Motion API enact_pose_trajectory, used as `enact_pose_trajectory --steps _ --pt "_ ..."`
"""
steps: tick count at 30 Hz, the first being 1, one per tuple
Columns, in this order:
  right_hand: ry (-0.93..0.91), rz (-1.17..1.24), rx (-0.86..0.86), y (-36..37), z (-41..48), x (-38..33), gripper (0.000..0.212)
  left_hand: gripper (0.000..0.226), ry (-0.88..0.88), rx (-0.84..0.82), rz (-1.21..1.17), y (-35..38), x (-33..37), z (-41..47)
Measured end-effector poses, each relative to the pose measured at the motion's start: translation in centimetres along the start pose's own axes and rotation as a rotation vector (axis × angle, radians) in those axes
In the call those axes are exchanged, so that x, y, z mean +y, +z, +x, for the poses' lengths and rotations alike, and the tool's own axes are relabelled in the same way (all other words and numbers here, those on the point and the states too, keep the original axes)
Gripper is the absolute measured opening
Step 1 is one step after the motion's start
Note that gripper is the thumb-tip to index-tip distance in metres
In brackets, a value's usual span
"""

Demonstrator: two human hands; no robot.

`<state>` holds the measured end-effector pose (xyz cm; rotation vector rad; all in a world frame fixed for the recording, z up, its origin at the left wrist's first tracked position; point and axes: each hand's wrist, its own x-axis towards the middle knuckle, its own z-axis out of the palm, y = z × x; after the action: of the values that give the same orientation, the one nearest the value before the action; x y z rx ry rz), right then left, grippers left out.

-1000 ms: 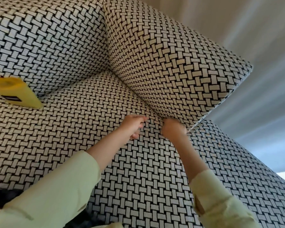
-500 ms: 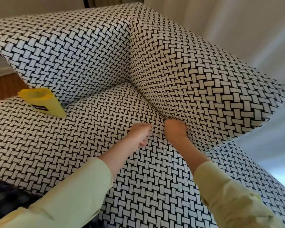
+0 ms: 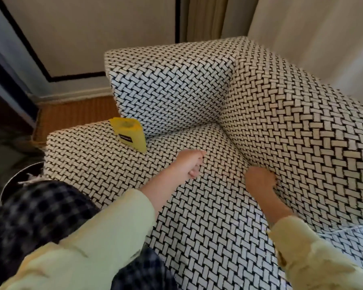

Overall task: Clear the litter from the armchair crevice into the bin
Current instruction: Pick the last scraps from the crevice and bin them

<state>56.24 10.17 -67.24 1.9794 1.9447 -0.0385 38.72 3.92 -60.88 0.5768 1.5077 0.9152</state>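
The armchair (image 3: pixel 197 216) fills most of the view, blocky and square-edged and covered all over in a coarse basketweave of pale rectangles on black; a flat seat meets two upright padded panels, one at the far side (image 3: pixel 166 91) and one on the right (image 3: pixel 302 132). Behind it stands a plain cream wall (image 3: pixel 92 34) edged with a thin black line, and a pale curtain (image 3: pixel 203 17) hangs in folds beside it. Two loose pale-green sleeves, the left (image 3: pixel 92 237) and the right (image 3: pixel 312 258), reach in from below, over a blurred dark checked garment (image 3: pixel 36 210). On the floor just left of the seat is the bin (image 3: pixel 11 183), round, with a thin shiny rim, a dark inside and some white scraps at its edge. A yellow wedge-shaped item (image 3: pixel 132 132), smooth and plastic-looking, lies on the seat near its left edge, at the foot of the far panel; its small black label (image 3: pixel 125 138) carries white writing too blurred to read. The left hand (image 3: pixel 188 164) is over the middle of the seat, fingers curled into a loose fist with nothing showing in it. The right hand (image 3: pixel 259 181) is pushed into the crevice (image 3: pixel 237 151) where the seat meets the right panel, its fingers buried there, so I cannot tell whether it grips anything; no litter shows in the crevice itself
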Motion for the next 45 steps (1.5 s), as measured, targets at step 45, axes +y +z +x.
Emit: enact_pose_trajectory --steps 45 --pt "-0.199 1.129 -1.255 -2.7 -11.9 -66.0 0.025 0.019 -0.166 0.785 -0.796 -52.9 -16.0 -1.7"
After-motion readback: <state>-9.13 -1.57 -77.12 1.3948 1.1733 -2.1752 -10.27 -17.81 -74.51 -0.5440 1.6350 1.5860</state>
